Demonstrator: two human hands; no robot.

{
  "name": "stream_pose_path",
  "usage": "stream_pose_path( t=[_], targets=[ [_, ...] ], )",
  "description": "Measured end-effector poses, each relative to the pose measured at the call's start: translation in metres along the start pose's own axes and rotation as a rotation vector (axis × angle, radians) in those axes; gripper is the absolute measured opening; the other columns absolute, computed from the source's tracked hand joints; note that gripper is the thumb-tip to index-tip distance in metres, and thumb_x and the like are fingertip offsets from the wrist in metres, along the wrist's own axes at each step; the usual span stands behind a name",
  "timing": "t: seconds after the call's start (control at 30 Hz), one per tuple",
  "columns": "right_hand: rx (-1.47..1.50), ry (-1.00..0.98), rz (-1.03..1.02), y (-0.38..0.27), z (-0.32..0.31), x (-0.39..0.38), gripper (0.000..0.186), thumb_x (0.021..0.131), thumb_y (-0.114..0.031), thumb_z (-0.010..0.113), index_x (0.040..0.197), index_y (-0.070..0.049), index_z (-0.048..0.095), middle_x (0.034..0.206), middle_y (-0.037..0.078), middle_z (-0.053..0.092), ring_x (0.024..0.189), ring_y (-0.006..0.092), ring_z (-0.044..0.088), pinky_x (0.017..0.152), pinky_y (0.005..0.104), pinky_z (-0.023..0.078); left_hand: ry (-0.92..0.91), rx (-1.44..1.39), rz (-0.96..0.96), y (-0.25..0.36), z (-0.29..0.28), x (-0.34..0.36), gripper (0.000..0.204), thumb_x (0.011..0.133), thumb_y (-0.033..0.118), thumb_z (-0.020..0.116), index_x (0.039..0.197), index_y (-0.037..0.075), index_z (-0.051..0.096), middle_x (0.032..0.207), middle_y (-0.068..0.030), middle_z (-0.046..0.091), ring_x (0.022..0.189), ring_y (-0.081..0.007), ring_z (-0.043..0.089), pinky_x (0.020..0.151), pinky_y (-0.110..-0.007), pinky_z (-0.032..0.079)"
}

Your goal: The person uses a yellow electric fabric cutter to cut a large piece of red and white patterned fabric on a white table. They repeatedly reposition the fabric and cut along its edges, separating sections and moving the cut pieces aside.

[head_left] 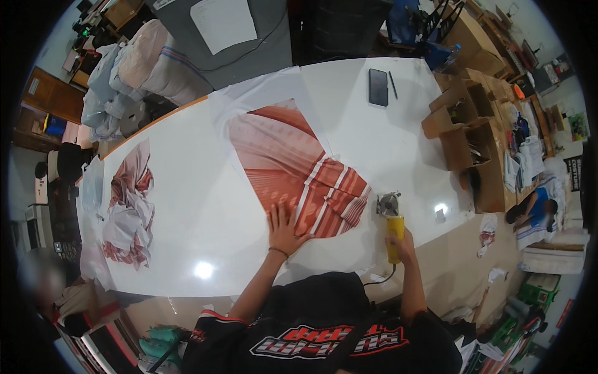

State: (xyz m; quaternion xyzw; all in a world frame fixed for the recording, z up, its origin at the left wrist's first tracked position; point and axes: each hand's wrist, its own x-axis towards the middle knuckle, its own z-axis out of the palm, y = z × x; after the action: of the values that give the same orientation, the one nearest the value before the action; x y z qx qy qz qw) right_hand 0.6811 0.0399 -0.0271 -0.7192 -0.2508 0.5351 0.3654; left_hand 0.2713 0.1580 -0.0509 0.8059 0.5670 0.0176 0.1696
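Far left of the left hand, well apart: a crumpled heap of red-and-white cloth (pixel 129 209) lies on the white tabletop (pixel 180 187). Beyond the heap, farther from both hands, pale wrapped bundles (pixel 146 65) stand off the table edge.

Left hand (pixel 284 229): palm down, fingers spread, resting on the near left part of the red patterned fabric (pixel 283 140); thumb extended toward the right along the near edge. Dark band (pixel 278 252) at the wrist. The fabric extends ahead of this hand and to its right. Its far part shows smooth, pale-to-red shading; its right part carries white stripes and is wrinkled. A white sheet (pixel 225 106) shows past its far left edge.

Between the hands but well ahead of them: dark phone (pixel 378 87), with a slim dark pen (pixel 393 85) just beside it on the right.

Right hand (pixel 403 244): fingers wrapped around the yellow body of a corded power tool (pixel 393 232). The tool's round metal head points away from the wearer, just beside the fabric's right edge. Black cord (pixel 381 280) trails below this hand.

Ahead and right of the right hand, well apart: cardboard boxes (pixel 459 103) along the table's side.
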Motion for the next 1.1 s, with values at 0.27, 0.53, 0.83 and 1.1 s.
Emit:
stream_pose_path(
  t=[0.27, 0.53, 0.83, 1.1],
  targets=[
    [-0.071, 0.025, -0.098, 0.009, 0.011, -0.005, 0.037, 0.086, -0.012, 0.075, 0.119, -0.001, 0.062, 0.091, 0.008, 0.068, 0.076, 0.0182, 0.067, 0.07, 0.0331, 0.056, -0.323, 0.076, -0.225, -0.112, -0.075, -0.08, 0.146, 0.061, 0.075, 0.088, 0.172, 0.017, 0.012, 0.176, -0.0244, -0.004, 0.161, -0.0502, -0.009, 0.126, -0.07, 0.005],
    [-0.187, 0.1, -0.116, 0.025, 0.052, -0.056, 0.038, 0.084, -0.017, 0.08, 0.115, -0.001, 0.066, 0.092, 0.007, 0.07, 0.078, 0.0181, 0.068, 0.073, 0.0343, 0.056, 0.141, -0.22, -0.134, -0.105, -0.008, -0.105, 0.125, 0.074, 0.08, 0.076, 0.169, 0.016, 0.026, 0.176, -0.0244, 0.0, 0.161, -0.0508, -0.003, 0.127, -0.067, 0.003],
    [-0.509, 0.197, -0.049, 0.033, 0.081, -0.146, 0.054, 0.074, -0.028, 0.087, 0.117, 0.0, 0.068, 0.102, 0.02, 0.076, 0.095, 0.0348, 0.075, 0.084, 0.0442, 0.058, -0.129, -0.007, -0.192, -0.097, -0.024, -0.168, 0.132, 0.069, 0.089, 0.071, 0.169, 0.016, 0.025, 0.176, -0.0259, 0.0, 0.16, -0.0513, -0.005, 0.127, -0.067, -0.001],
    [-0.789, 0.223, 0.012, 0.042, 0.111, -0.188, 0.056, 0.077, -0.038, 0.081, 0.115, -0.004, 0.058, 0.099, 0.026, 0.072, 0.096, 0.0482, 0.07, 0.083, 0.0561, 0.055, 0.074, -0.066, -0.187, -0.125, -0.014, -0.19, 0.102, 0.088, 0.071, 0.067, 0.164, 0.01, 0.037, 0.175, -0.0262, 0.01, 0.162, -0.0464, 0.005, 0.128, -0.065, 0.003]
  ],
)
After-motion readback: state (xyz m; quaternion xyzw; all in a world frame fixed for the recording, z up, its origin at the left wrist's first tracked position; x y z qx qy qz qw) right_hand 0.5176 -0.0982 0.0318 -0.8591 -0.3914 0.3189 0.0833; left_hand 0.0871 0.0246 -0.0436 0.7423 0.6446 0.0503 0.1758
